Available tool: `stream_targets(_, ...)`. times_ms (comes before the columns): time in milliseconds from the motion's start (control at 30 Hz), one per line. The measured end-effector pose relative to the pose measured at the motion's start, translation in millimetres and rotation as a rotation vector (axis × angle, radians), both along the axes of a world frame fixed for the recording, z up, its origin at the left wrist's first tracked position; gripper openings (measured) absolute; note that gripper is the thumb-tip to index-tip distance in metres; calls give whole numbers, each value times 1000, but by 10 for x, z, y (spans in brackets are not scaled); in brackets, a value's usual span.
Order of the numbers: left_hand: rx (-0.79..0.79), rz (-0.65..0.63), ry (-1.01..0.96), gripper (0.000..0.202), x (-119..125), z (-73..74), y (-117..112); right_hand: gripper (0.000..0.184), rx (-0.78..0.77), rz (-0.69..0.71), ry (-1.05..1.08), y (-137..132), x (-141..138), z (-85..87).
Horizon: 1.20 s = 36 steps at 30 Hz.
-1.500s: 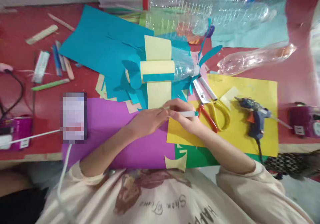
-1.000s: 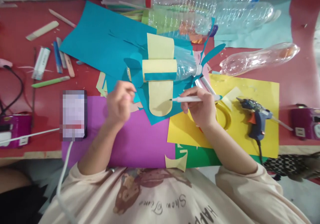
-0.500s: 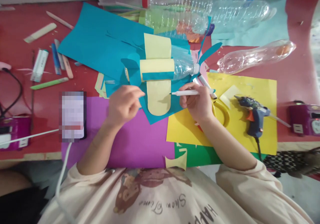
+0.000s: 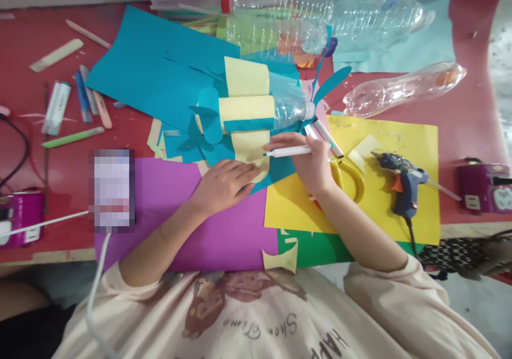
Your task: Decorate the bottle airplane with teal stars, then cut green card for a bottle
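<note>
A plastic bottle [image 4: 288, 103] wrapped in a pale yellow paper band [image 4: 246, 109] with a blue stripe lies on blue paper. Blue strips like propeller blades [image 4: 333, 83] spread from its cap. A yellow paper wing [image 4: 247, 75] sticks out above the band, and its rounded other half extends toward me. On that lower half lies my left hand [image 4: 229, 182], fingers stretched out. My right hand [image 4: 310, 159] grips a white marker [image 4: 288, 151], its dark tip pointing left over the wing's right edge.
A glue gun [image 4: 408, 185] and a yellow tape ring [image 4: 354, 180] lie on yellow paper [image 4: 420, 145] at right. Clear bottles [image 4: 280, 4] line the back. A phone [image 4: 112, 188] and loose markers [image 4: 57, 105] are at left. Purple paper [image 4: 180, 241] lies in front.
My left hand has moved right, unfolding its fingers and coming down on the lower wing. The marker in my right hand has shifted slightly left and down, over the wing's edge.
</note>
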<state>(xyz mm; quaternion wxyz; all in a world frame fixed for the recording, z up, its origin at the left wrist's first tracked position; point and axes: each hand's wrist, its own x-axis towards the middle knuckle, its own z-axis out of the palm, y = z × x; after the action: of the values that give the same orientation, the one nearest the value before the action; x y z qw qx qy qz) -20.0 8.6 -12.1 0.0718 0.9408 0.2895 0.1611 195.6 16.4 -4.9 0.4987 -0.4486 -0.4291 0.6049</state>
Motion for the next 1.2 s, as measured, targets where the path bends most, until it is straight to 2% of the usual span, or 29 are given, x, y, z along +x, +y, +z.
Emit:
stream_targets(133,-87,-37,8,32,8,14,-21,56,71,56,-48,-12,-19,-10)
stream_targets(300,-219,-57,-56,29,-26,20,-7,65,11,119,-96,12,-21,-7)
stream_targets(433,-231,105,-114,30,-40,-6,45,66,-49,113,-110,29,4,-20)
stream_targets(567,-304,255,48,40,-23,-9,92,63,-46,125,-162,23,54,-61)
stream_targets(733,-333,304,183,50,13,-13,104,59,40,70,-313,37,148,-79)
stream_targets(900,-285,342,131,52,24,-71,117,61,33,46,-378,92,211,-63)
stream_targets(1033,-321,347,82,56,27,-99,117,60,6,30,-294,112,274,6)
stream_targets(1200,-343,376,28,56,22,-131,114,43,-43,21,-276,124,257,216)
